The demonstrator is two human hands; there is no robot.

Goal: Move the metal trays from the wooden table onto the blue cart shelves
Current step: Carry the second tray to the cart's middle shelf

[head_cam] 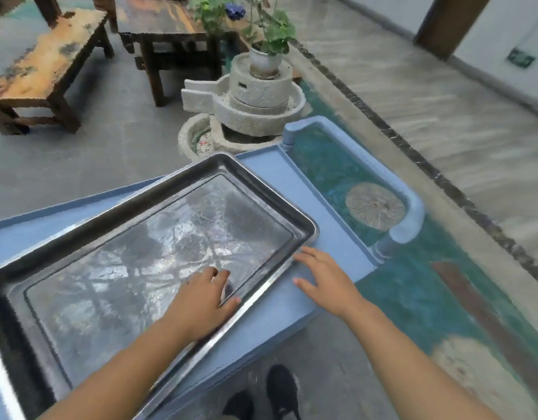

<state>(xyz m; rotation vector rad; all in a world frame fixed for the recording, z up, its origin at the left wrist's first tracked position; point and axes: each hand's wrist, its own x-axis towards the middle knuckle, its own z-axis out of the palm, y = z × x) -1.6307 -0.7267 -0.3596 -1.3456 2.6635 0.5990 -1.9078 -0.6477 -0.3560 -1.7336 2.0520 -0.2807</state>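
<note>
Left hand (205,301) flat inside metal tray (140,253), right hand (322,277) open at its four-o'clock rim; apparently seated on blue cart (316,213), nudge it square

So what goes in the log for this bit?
metal tray on blue cart | left hand flat in tray | right hand open at rim

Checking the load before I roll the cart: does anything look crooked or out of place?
Yes. The metal tray sits skewed on the blue cart's top shelf, its edges at an angle to the shelf's.
</note>
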